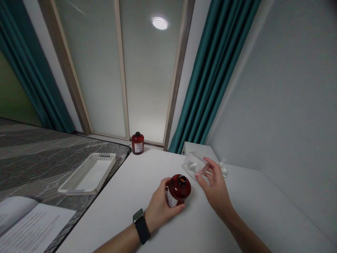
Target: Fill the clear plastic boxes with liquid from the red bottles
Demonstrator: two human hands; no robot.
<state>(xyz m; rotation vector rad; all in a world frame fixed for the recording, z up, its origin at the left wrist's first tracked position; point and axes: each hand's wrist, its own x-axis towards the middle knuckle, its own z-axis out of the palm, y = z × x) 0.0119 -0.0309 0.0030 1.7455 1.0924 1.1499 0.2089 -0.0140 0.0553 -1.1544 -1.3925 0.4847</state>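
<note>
My left hand (160, 203), with a dark watch on its wrist, is wrapped round a dark red bottle (181, 186) with a white label. The bottle's neck is uncapped and shows orange inside. To its right, my right hand (214, 184) grips a clear container (192, 164) between thumb and fingers. This container is tilted, and a round shape shows through its wall; its exact kind is hard to make out. A second dark red bottle (137, 143), with a black top and a white label, stands upright at the table's far corner.
A white table (116, 214) lies under my hands. Beyond my right hand are a white box-like cabinet (200, 149) and a clear, shiny item (223, 168). On the dark surface at left sit a white plastic basket (81, 172) and an open book (39, 225). A wall rises at right.
</note>
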